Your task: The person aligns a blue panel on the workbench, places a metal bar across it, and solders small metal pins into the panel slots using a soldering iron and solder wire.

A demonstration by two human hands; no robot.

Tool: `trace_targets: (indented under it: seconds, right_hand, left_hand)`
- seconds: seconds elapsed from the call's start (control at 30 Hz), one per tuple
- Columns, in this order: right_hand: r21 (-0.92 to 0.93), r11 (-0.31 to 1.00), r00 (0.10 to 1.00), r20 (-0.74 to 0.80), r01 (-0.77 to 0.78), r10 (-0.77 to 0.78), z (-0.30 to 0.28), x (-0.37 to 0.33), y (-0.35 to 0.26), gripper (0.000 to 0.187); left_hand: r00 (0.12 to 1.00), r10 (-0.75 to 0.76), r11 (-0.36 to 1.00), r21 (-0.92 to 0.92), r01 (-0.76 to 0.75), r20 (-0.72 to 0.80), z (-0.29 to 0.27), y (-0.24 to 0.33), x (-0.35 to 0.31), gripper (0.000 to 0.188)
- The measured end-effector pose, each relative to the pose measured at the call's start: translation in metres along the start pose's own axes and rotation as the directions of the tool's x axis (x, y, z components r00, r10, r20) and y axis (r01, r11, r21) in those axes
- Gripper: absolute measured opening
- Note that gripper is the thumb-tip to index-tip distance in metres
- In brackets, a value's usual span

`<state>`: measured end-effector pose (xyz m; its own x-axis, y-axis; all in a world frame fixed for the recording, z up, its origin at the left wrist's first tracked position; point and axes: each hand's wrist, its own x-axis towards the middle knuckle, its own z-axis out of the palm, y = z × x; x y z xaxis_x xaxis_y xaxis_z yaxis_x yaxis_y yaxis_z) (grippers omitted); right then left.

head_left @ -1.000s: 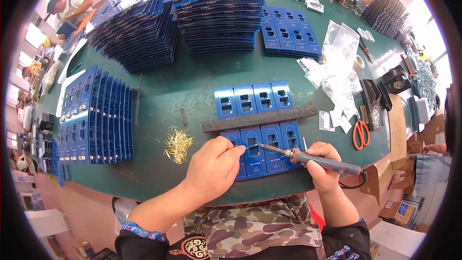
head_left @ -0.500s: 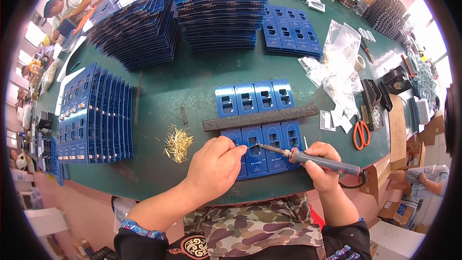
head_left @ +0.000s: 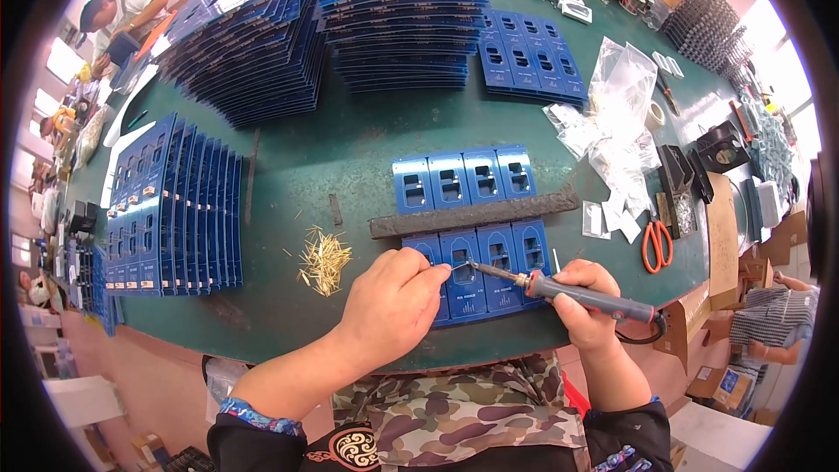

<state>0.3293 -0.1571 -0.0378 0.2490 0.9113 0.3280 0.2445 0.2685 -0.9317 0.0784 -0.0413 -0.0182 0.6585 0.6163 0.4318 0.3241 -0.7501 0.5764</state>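
My right hand [head_left: 596, 330] grips a grey and red soldering iron [head_left: 603, 301], its tip pointing left at a cut-out in a blue circuit board panel [head_left: 468, 304]. Beside that tip, my left hand [head_left: 389, 299] pinches a thin wire-like piece [head_left: 458, 266]; its kind is too small to tell. Both hands are over the near half of the panel, and the left one hides its left corner. A dark, rough bar [head_left: 472, 213] lies across the middle of the blue boards. Left of my left hand is a loose heap of gold-coloured pins [head_left: 323, 264].
Blue boards stand stacked at the left [head_left: 175, 210], with tall piles [head_left: 402, 31] at the back. On the right lie clear plastic bags [head_left: 616, 114], orange-handled scissors [head_left: 656, 246] and a dark metal box [head_left: 677, 179]. A person [head_left: 131, 13] works at far left, another [head_left: 773, 323] at far right.
My hands and the soldering iron have hardly moved. At the far right, the other person has shifted and more of the body shows.
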Motion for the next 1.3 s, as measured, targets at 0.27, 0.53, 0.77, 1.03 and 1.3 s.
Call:
trace_targets:
  seconds: [0.27, 0.53, 0.77, 1.03, 1.3]
  right_hand:
    - [-0.024, 0.997, 0.997, 0.002, 0.075, -0.075, 0.001, 0.002, 0.003, 0.021]
    - [-0.062, 0.992, 0.993, 0.042, 0.110, -0.108, 0.002, 0.005, 0.001, 0.020]
    - [-0.061, 0.994, 0.994, 0.059, 0.094, -0.091, 0.001, 0.005, -0.001, 0.020]
    - [0.191, 0.977, 0.990, -0.088, -0.094, 0.113, -0.005, -0.012, 0.001, 0.021]
    - [0.147, 0.984, 0.993, -0.044, -0.101, 0.108, -0.005, -0.014, 0.002, 0.021]
  left_hand:
    - [1.000, -0.009, 1.000, -0.010, 0.008, -0.020, 0.000, -0.002, -0.001, 0.022]
    - [1.000, -0.002, 1.000, 0.001, 0.002, -0.010, 0.001, -0.003, 0.000, 0.023]
    - [1.000, 0.006, 1.000, 0.005, -0.006, -0.008, 0.002, -0.002, 0.000, 0.024]
    - [0.999, 0.033, 0.999, -0.032, -0.034, -0.031, -0.001, 0.001, -0.005, 0.024]
    - [0.998, 0.046, 0.999, -0.010, -0.046, 0.042, 0.000, 0.003, -0.006, 0.030]
